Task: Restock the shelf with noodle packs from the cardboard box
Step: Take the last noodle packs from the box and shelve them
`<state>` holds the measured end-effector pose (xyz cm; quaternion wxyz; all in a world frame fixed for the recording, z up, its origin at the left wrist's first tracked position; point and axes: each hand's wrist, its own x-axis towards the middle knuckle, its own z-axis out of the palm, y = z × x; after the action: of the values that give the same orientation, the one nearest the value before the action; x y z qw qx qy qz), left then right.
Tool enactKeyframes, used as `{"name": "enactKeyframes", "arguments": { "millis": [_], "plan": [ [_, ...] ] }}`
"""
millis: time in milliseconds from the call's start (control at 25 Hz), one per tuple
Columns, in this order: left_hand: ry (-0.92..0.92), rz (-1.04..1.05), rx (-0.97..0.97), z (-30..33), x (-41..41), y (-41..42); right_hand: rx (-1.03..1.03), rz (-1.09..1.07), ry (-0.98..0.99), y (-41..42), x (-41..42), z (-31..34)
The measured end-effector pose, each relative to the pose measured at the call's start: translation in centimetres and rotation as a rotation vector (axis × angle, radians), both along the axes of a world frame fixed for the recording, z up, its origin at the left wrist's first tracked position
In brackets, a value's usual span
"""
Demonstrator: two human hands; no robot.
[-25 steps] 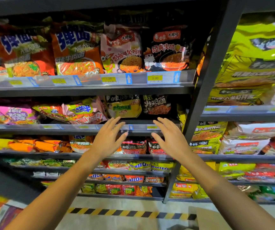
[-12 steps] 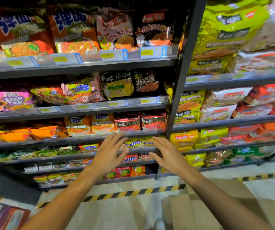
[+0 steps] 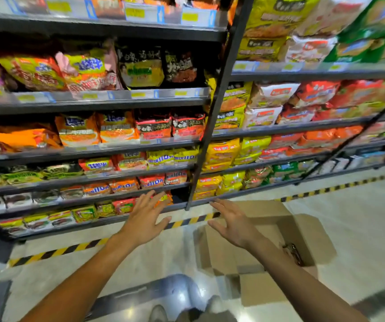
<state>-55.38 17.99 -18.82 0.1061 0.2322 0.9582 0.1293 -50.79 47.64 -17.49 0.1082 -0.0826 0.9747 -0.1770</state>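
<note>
Dropping from mid shelf toward cardboard box (image 3: 277, 231) on floor: left hand (image 3: 144, 218), right hand (image 3: 233, 225) empty, fingers spread; next pack pickup likely.

Both bare hands are reaching forward, empty, fingers spread and relaxed. Left hand (image 3: 146, 217) is hovering in front of the lowest shelves; right hand (image 3: 234, 223) is hanging over the open cardboard box (image 3: 314, 238), which is sitting on the pale floor (image 3: 361, 217) with flaps up. A dark item is lying inside the box, too blurred to name. Noodle packs (image 3: 117, 130) are filling the dark metal shelving (image 3: 217, 108). Yellow-black hazard tape (image 3: 54, 252) is running along the floor at the shelf foot.
</note>
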Motion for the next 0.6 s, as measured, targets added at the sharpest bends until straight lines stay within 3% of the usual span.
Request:
{"name": "enactKeyframes", "arguments": {
  "millis": [280,600],
  "plan": [
    [-0.023,-0.129,0.010,0.9,4.0,11.0,-0.062,-0.200,-0.022,11.2,8.7,1.0],
    [-0.027,-0.433,-0.041,0.0,12.7,36.3,-0.084,-0.504,-0.118,33.6,23.6,-1.6]
  ]
}}
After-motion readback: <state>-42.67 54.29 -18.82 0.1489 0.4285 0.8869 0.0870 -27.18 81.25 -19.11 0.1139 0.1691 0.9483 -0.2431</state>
